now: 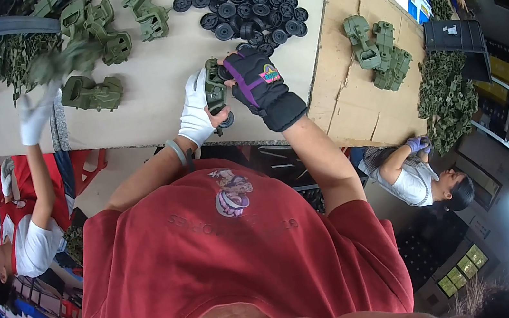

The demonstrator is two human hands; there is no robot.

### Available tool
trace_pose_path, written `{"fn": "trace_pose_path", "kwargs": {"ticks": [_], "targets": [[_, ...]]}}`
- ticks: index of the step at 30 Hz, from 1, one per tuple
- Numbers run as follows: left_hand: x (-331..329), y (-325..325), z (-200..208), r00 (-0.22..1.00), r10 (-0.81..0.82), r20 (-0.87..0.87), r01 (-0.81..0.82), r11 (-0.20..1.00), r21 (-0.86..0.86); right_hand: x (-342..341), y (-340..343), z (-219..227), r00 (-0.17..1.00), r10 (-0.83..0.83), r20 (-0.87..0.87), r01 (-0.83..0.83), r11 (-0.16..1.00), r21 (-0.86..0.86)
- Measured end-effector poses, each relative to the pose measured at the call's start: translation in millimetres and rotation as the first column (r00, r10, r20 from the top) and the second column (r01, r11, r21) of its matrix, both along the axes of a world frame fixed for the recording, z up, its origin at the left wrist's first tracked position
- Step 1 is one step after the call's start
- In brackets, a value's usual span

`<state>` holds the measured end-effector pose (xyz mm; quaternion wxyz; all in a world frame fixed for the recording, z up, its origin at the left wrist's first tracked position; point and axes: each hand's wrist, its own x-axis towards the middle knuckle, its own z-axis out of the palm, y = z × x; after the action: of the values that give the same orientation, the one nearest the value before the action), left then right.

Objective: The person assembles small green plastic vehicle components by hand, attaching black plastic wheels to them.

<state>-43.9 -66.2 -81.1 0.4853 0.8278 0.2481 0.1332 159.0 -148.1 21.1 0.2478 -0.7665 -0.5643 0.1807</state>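
Observation:
A dark green plastic toy vehicle body (215,93) stands on end near the table's front edge. My left hand (194,110), in a white glove with the thumb tip bare, grips it from the left. A black toy wheel (226,120) sits at its lower end. From the right, my right hand (260,83), in a black and purple fingerless glove, closes its fingers over a second black wheel (223,72) against the body's side. The glove partly hides that wheel. Beyond my hands lies a loose pile of black wheels (243,12).
More green vehicle bodies (92,94) lie to the left. A co-worker's white-gloved hand (36,121) reaches over the table there, beside a blurred green piece. Right, a cardboard sheet (347,74) bears several stacked bodies (381,53). Another person (412,169) works past it, near heaped green parts (446,96).

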Motion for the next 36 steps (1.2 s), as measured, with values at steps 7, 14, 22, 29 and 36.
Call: {"fn": "trace_pose_path", "kwargs": {"ticks": [7,14,22,29,36], "targets": [[-9.0,4.9,7.0,0.999,-0.042,-0.033,0.041,0.999,-0.028,5.0,7.1,9.7,0.997,-0.004,-0.078,-0.006,0.993,-0.121],[-26.4,15.7,24.1,0.992,-0.039,-0.119,0.043,0.999,0.030,5.7,40.4,7.1,0.972,-0.210,-0.101,0.227,0.952,0.206],[-23.3,9.7,31.9,0.986,0.016,-0.163,-0.019,1.000,-0.015,-15.6,79.6,-13.7,0.968,0.100,0.230,-0.075,0.991,-0.112],[-24.9,14.5,21.0,0.971,-0.115,-0.211,0.121,0.993,0.013,-16.1,81.5,-27.1,0.977,-0.183,0.107,0.188,0.981,-0.040],[-8.4,33.0,44.9,0.905,-0.287,-0.315,0.246,0.955,-0.164,-19.0,84.8,-26.7,0.937,-0.317,0.146,0.294,0.942,0.160]]}}
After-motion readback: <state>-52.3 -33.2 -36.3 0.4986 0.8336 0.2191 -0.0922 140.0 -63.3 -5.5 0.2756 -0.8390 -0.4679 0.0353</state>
